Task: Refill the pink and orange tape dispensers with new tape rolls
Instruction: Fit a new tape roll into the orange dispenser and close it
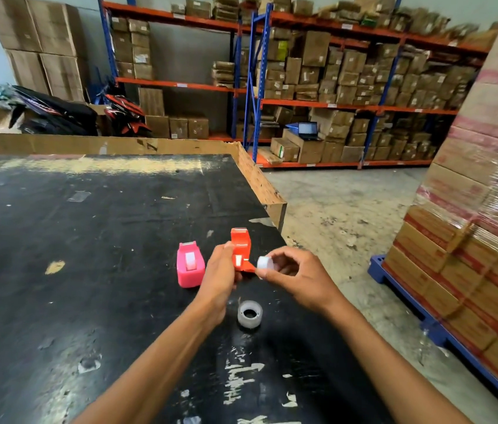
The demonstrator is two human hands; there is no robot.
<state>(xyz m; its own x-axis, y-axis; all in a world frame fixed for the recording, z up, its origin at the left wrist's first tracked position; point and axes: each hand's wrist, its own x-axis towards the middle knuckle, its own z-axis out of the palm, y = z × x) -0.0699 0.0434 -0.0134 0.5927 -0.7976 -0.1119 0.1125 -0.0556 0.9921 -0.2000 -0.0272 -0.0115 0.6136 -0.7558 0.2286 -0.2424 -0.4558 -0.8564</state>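
The pink tape dispenser (pixel 190 265) stands on the black table (pixel 88 240) with a tape roll seated in it. Just to its right, my left hand (pixel 220 275) grips the orange tape dispenser (pixel 241 250) from the left side. My right hand (pixel 298 275) pinches a small white tape core or roll (pixel 264 262) at the dispenser's right side. A clear tape roll (pixel 250 313) lies flat on the table below both hands, touching neither.
The table's right edge (pixel 272 191) runs close to the dispensers, with concrete floor beyond. A wrapped pallet of cartons (pixel 470 224) on a blue pallet stands at the right. Shelving with boxes fills the back.
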